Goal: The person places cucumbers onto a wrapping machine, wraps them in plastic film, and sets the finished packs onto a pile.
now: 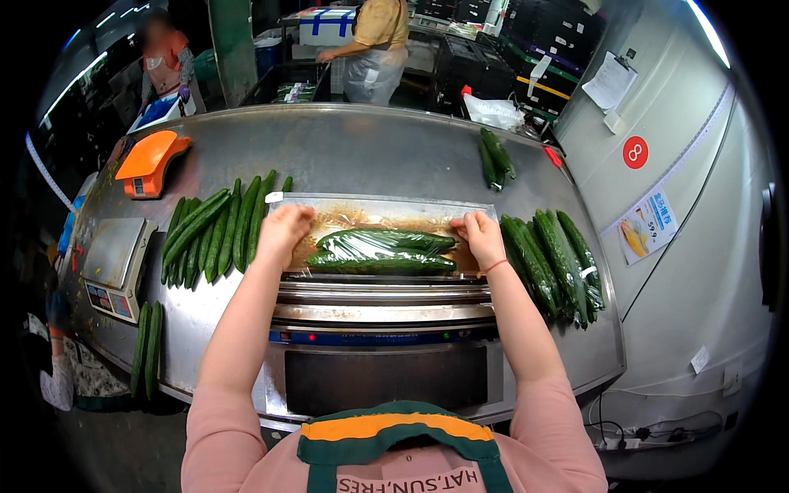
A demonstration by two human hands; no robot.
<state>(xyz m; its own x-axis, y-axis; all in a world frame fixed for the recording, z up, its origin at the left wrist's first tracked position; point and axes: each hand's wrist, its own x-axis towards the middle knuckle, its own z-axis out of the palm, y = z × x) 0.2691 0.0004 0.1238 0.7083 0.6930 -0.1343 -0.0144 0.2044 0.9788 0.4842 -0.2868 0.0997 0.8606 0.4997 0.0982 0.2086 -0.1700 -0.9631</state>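
Observation:
Clear cling film [378, 241] is stretched over a small group of long green cucumbers [382, 263] on a metal wrapping machine [386, 314]. At the group's left end, my left hand [286, 232] has its fingers closed on the film. My right hand [481, 237], with a thin red band at its wrist, pinches the film at the right end. Under the cucumbers, the machine's flat bed shows brown stains. Bare cucumbers [218, 232] lie in a row left of my left hand. Wrapped cucumbers [552, 263] lie beyond my right hand.
An orange scale [152, 164] and a grey scale [117, 263] stand at the left. Two cucumbers [148, 349] lie by the near left edge, more cucumbers [496, 158] at the far right. A white wall [699, 271] borders the table's right side. Two people stand beyond the table.

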